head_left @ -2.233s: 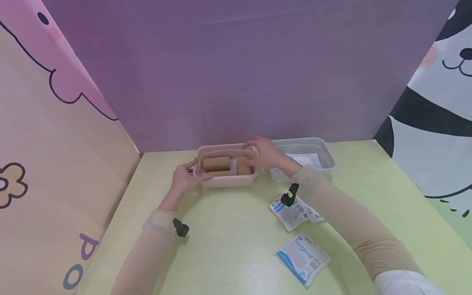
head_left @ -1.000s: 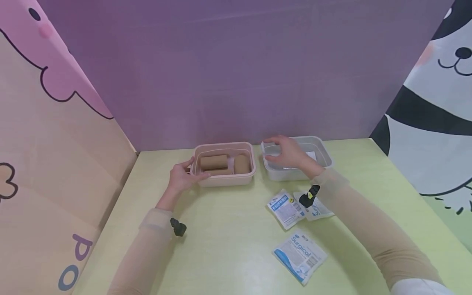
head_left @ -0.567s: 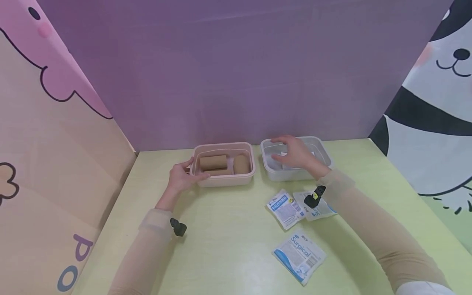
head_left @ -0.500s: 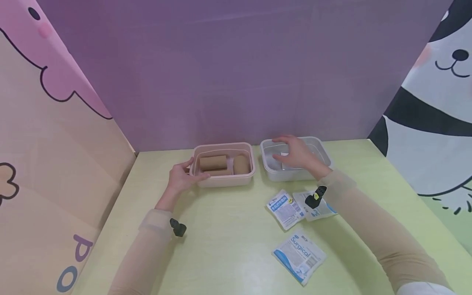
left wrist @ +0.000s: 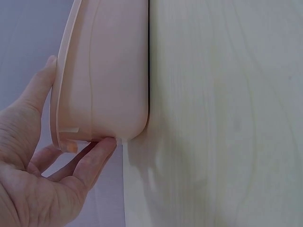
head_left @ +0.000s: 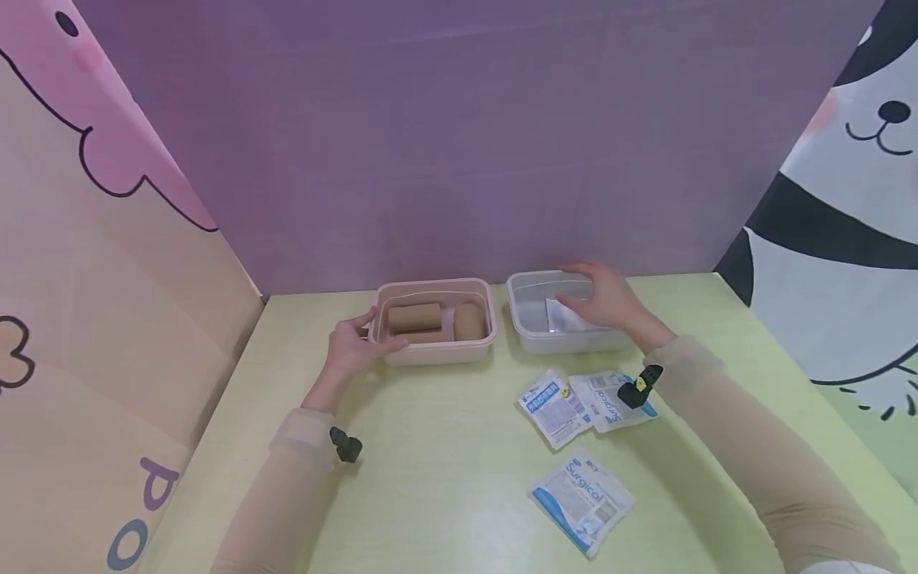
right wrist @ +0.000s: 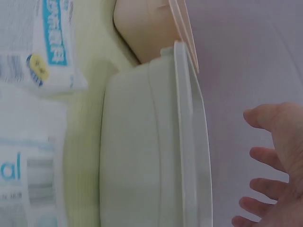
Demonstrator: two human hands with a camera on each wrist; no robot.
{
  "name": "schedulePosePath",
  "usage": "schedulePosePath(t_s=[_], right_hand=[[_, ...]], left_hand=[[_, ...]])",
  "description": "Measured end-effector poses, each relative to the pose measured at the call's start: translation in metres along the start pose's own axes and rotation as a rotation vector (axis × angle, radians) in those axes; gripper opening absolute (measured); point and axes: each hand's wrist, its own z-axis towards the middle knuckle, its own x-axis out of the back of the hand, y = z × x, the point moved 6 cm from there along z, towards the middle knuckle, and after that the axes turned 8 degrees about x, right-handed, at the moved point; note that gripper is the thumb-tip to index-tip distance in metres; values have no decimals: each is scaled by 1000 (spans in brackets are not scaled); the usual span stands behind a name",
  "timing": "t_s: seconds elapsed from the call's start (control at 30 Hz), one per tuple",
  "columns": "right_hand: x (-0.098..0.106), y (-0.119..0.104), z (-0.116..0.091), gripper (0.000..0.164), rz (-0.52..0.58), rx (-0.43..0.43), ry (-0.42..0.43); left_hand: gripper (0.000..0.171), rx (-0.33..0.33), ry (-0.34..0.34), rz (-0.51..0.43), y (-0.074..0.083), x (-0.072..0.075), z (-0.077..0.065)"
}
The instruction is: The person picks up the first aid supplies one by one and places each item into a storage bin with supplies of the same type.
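Note:
My left hand (head_left: pixel 351 348) grips the left end of a pink plastic box (head_left: pixel 445 353). In the left wrist view its thumb lies along the rim and its fingers bear on the end wall of the box. Inside lie brown rolls: one sideways (head_left: pixel 414 317), one turned lengthwise (head_left: pixel 469 321), and part of another in front. Above the right part of a whitish plastic box (head_left: pixel 566 344), my right hand (head_left: pixel 612 299) is spread, holding nothing. A white packet (head_left: pixel 562 316) shows in that box, partly hidden by the hand.
In front of the whitish box, two white-and-blue packets overlap on the table: one with a blue label (head_left: pixel 555 408), one marked "Surgical" (head_left: pixel 608 401). Another "Surgical" packet (head_left: pixel 582 502) lies nearer. A purple wall (head_left: pixel 459 159) rises behind the boxes.
My right hand has left the pink box and its lengthwise roll, moving right across the whitish box. More of that box and its packet now shows. My left hand keeps its place.

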Motion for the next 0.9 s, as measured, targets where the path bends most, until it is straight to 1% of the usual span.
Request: schedulePosePath(t_s=[0.2,0.3,0.47,0.57,0.77,0.9], right_hand=[[3,15,-9,58,-27,13,28],[5,21,-13,58,-36,3,36],[9,32,-18,60,-48,-31,44],[11,36,-19,60,-56,-39,50],[13,42,-26,62,-54,-63,47],[17,49,-34,61,-55,-58,83]], left_hand=[[102,9,-1,-7,-2,1,-1],[102,10,-1,-7,-3,0,-1],[101,-17,4,-9,0,0,0],[100,-23,13,-2,1,1,-1],[99,-12,20,6,1,1,0],[98,-21,17,3,0,0,1]])
